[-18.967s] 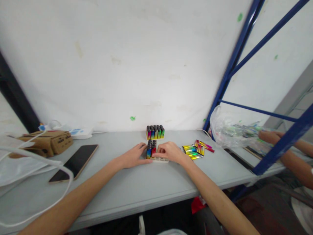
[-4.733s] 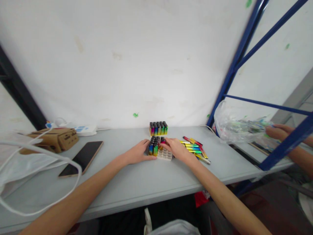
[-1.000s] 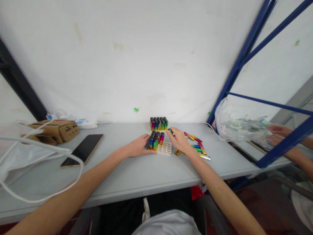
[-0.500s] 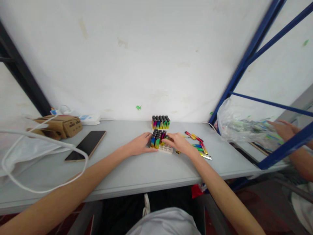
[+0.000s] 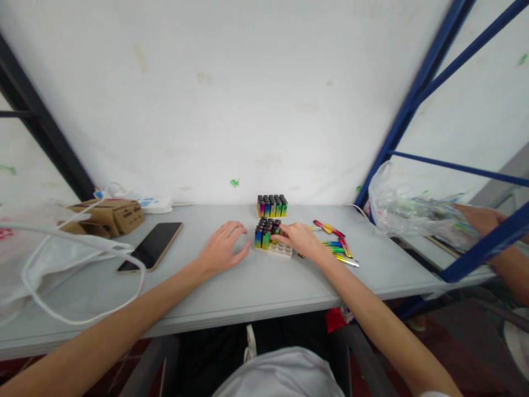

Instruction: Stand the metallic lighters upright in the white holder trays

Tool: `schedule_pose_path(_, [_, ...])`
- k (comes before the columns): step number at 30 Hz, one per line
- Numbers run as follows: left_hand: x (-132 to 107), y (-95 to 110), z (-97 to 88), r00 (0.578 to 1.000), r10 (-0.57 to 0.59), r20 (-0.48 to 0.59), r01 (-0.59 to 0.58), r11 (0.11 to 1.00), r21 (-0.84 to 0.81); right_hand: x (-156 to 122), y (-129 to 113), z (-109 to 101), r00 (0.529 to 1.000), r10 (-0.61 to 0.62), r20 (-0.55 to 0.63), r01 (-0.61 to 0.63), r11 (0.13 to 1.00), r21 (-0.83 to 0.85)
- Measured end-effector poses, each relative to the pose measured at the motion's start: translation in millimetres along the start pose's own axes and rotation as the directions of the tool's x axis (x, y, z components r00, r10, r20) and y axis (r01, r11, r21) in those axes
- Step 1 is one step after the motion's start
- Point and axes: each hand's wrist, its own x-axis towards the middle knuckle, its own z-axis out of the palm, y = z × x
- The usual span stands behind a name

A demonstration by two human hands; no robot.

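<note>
A white tray [image 5: 281,250] with round sockets stands on the grey table, its left part filled with upright multicoloured lighters [image 5: 262,238]. My right hand [image 5: 298,237] is over the tray's right side, fingers closed around a lighter among the standing ones; the fingers partly hide it. My left hand [image 5: 225,248] rests just left of the tray, fingers apart, holding nothing and not touching the lighters. Behind the tray, close to the wall, stands a full block of lighters [image 5: 271,207]. Several loose lighters [image 5: 336,248] lie to the right of my right hand.
On the left are a black phone [image 5: 152,246], a cardboard box [image 5: 113,216], a looped white cable [image 5: 142,275] and plastic bags. To the right, a blue metal frame [image 5: 397,132] borders the table. Beyond it, another person's hand [image 5: 479,218] is beside a clear plastic bag [image 5: 388,207].
My left hand has let go of the tray's left side and moved left, its fingers spreading. My right hand stays at the lighters, its fingers slightly shifted.
</note>
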Motion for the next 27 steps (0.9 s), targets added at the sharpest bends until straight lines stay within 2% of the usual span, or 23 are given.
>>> schedule_pose_path(2, [-3.6,5.6,-8.7,0.994,0.080,-0.080,-0.075,0.995,0.059,-3.2,7.1,-2.8,0.998,0.000,-0.057,0.004,0.997,0.083])
schedule_pose_path(4, [-6.7,12.2,-16.4,0.979,0.165,-0.118,-0.155,0.984,0.085,-7.6,19.2,-6.9,0.985,0.029,-0.170,0.001,0.985,0.171])
schedule_pose_path(8, [-14.5,27.0,-33.0,0.948,0.305,-0.096,-0.295,0.950,0.105,-17.3,50.7,-16.8,0.902,0.180,-0.392,-0.052,0.948,0.315])
schedule_pose_path(11, [-21.9,36.9,-46.0,0.948,0.306,-0.083,-0.295,0.947,0.126,-24.5,69.9,-22.6,0.853,0.288,-0.435,-0.113,0.916,0.385])
schedule_pose_path(14, [-30.3,43.5,-58.6,0.955,0.284,-0.079,-0.272,0.953,0.134,-33.5,80.6,-24.6,0.834,0.317,-0.451,-0.130,0.909,0.397])
schedule_pose_path(17, [-45.0,44.2,-74.2,0.969,0.228,-0.091,-0.212,0.965,0.154,-46.3,85.6,-22.5,0.852,0.287,-0.439,-0.119,0.921,0.372])
schedule_pose_path(20, [-71.8,38.7,-94.3,0.986,0.149,-0.071,-0.134,0.974,0.185,-61.1,88.6,-18.0,0.883,0.240,-0.403,-0.100,0.936,0.337])
schedule_pose_path(23, [-99.6,32.2,-113.3,0.990,0.142,-0.004,-0.137,0.963,0.231,-70.7,91.3,-13.4,0.909,0.194,-0.369,-0.066,0.942,0.330])
schedule_pose_path(25, [-105.2,30.3,-119.4,0.991,0.130,-0.016,-0.121,0.956,0.268,-69.9,93.4,-11.0,0.927,0.144,-0.346,-0.021,0.942,0.335])
schedule_pose_path(26, [-101.8,30.2,-119.2,0.992,0.128,-0.018,-0.118,0.952,0.282,-67.0,94.6,-10.0,0.936,0.115,-0.332,0.001,0.944,0.330])
schedule_pose_path(27, [-94.2,30.3,-116.3,0.993,0.103,-0.064,-0.080,0.954,0.290,-62.4,95.9,-9.0,0.945,0.088,-0.316,0.018,0.948,0.317])
